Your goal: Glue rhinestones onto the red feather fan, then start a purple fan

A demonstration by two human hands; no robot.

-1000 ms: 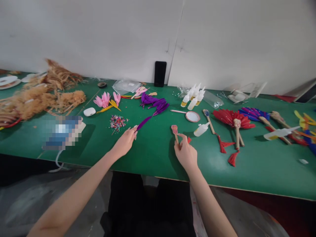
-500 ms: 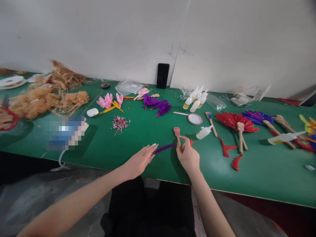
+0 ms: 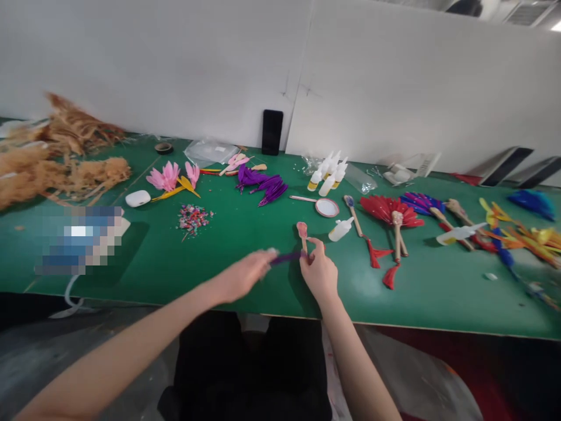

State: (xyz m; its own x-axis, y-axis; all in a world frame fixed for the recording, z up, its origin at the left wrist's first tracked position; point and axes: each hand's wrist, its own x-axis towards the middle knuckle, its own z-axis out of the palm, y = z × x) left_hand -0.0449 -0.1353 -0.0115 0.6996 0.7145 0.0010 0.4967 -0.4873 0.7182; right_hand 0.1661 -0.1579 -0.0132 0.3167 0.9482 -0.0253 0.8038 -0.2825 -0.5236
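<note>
My right hand point(image 3: 321, 270) is closed around a short wooden fan handle point(image 3: 302, 231) whose wide, rounded end is pink and points away from me. A narrow purple feather point(image 3: 287, 258) stretches from the fingers of my left hand to the handle, just above the green table. My left hand point(image 3: 245, 275) is somewhat blurred, its fingers pinched together at the feather's left end. Where the feather's right end meets my right fingers is partly hidden. Right of that hand stands a glue bottle point(image 3: 340, 229), tilted, with a white nozzle.
Purple feathers point(image 3: 269, 188), pink feathers point(image 3: 165, 176) and a pile of coloured chips point(image 3: 194, 220) lie beyond my hands. Several glue bottles point(image 3: 326, 174) stand near a round mirror point(image 3: 327, 207). A red feather fan point(image 3: 390, 211) lies right; a blurred-out box point(image 3: 83, 240) is left.
The view has swung to the right. My left fingers, laid out flat before, are now drawn together at the purple feather. My right hand keeps its hold on the handle.
</note>
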